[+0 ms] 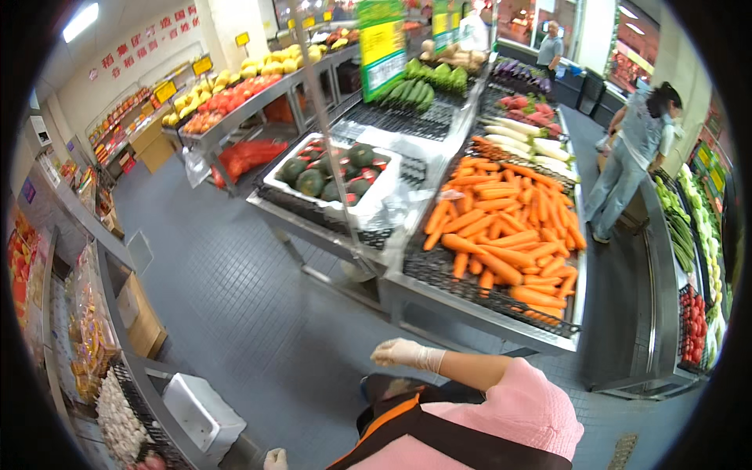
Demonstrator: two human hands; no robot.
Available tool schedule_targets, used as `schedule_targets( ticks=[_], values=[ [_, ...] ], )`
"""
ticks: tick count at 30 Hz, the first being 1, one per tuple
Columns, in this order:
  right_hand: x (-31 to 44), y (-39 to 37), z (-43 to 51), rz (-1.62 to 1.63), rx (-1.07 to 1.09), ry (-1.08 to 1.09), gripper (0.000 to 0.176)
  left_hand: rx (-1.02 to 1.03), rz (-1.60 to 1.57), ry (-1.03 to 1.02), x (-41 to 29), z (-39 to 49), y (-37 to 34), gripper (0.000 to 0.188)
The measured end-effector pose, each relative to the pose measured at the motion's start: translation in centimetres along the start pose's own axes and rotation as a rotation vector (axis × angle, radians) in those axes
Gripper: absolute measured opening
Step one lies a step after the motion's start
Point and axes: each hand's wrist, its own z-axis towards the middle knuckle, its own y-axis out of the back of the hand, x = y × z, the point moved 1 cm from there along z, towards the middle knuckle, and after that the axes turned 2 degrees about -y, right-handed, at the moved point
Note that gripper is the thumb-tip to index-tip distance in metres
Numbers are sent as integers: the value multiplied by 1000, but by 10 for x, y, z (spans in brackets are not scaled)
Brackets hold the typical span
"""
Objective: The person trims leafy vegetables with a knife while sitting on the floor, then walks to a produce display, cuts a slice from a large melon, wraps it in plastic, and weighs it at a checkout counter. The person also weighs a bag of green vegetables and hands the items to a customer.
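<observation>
My right hand [402, 354], in a thin pale glove, reaches across in front of my body with its fingers curled together. Nothing shows in it, and it touches no goods. Nearest to it is the metal front edge of a vegetable stand [470, 314], where a heap of carrots [505, 223] lies on black mesh. Only a small part of my left hand [275, 459], gloved too, shows at the bottom edge; its fingers are mostly hidden. Left of the carrots, a white foam box [376, 205] holds dark green squashes [310, 183].
A metal pole [329, 129] rises by the foam box. White radishes [508, 141] lie behind the carrots. At lower left, a white foam box [200, 411] stands beside garlic bulbs [120, 417]. One person [625, 153] stands at the right shelf, another [550, 47] farther back. Tiled floor [235, 282] stretches left.
</observation>
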Motion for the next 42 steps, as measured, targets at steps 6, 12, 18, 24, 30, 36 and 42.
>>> schedule_targets(
  ticks=[6,12,18,24,30,36,42],
  values=[
    [180,-63,151,-134,279,85,34,-93,-315,423,14,111,12,26],
    [327,-102,340,-311,298,158,34,-87,-407,584,21,302,59,21],
    [441,-109,486,-24,177,53,30,-154,-487,616,-1,557,192,17],
    [549,-36,592,42,67,246,31,-122,-768,38,-165,912,413,18],
    [691,38,717,15,-50,491,35,316,-378,75,-303,1146,393,26],
    [814,148,811,-21,-174,466,38,430,8,308,-461,1287,246,17],
    [797,282,956,74,-772,56,35,549,319,185,-575,1495,204,10]
  ],
)
